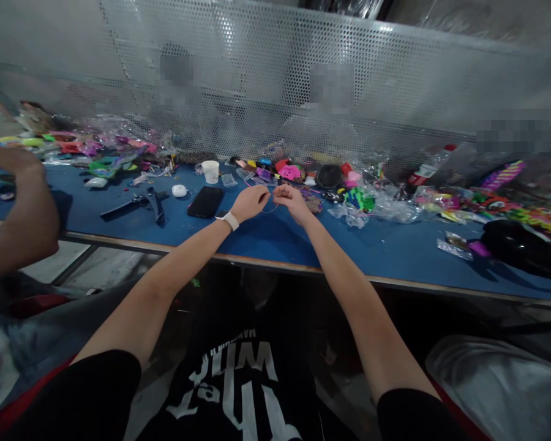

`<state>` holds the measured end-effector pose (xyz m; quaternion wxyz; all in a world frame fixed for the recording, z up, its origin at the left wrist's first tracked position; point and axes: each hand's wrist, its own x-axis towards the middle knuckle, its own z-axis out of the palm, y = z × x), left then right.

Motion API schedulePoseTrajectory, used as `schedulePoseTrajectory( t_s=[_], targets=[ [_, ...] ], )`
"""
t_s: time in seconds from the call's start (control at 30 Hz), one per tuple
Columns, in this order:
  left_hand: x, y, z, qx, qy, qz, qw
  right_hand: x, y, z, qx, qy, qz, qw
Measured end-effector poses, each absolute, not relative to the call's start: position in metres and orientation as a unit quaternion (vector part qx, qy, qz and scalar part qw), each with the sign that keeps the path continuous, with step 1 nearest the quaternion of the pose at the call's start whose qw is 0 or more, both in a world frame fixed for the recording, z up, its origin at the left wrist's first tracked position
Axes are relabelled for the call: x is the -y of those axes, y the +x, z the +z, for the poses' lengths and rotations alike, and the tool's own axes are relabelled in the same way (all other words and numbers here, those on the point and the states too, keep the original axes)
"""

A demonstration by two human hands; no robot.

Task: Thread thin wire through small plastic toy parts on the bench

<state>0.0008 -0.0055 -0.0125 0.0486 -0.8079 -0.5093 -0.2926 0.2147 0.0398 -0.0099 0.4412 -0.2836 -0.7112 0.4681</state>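
My left hand (249, 204), with a pale watch (230, 219) on its wrist, is pinched closed above the blue table. Close beside it, my right hand (292, 203) is closed too, thumb against fingers. A thin pale strand (272, 210) curves between the fingertips of both hands; its kind is too fine to make out. Left of my left hand lies a black phone (205, 202), with a white paper cup (210, 172) behind it. Small colourful pieces, among them a pink one (290, 172), are heaped just beyond my hands.
Farther left lie a white earbud case (179, 190) and a black tool (147, 203). A co-worker's arm (25, 202) reaches in at the left edge. Plastic bags (392, 205), a bottle (434, 165) and a shiny black object (521, 245) lie right. A perforated metal panel (266, 79) stands behind.
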Motion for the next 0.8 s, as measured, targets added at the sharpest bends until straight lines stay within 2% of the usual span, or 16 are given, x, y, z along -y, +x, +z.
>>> schedulePoseTrajectory(
  t_s=[0.1, 0.2, 0.47, 0.8],
  targets=[
    [0.001, -0.002, -0.015, 0.528, -0.794, -0.3, 0.027, -0.032, 0.218, -0.005, 0.787, -0.289, 0.336, 0.429],
    [0.0, -0.002, -0.017, 0.521, -0.794, -0.314, -0.003, -0.025, 0.218, -0.002, 0.808, -0.314, 0.269, 0.419],
    [0.003, 0.004, -0.013, 0.501, -0.78, -0.371, -0.048, -0.025, 0.214, 0.0, 0.82, -0.321, 0.211, 0.425],
    [0.004, 0.004, -0.014, 0.496, -0.792, -0.357, -0.006, -0.032, 0.214, -0.002, 0.825, -0.328, 0.203, 0.413]
  ],
)
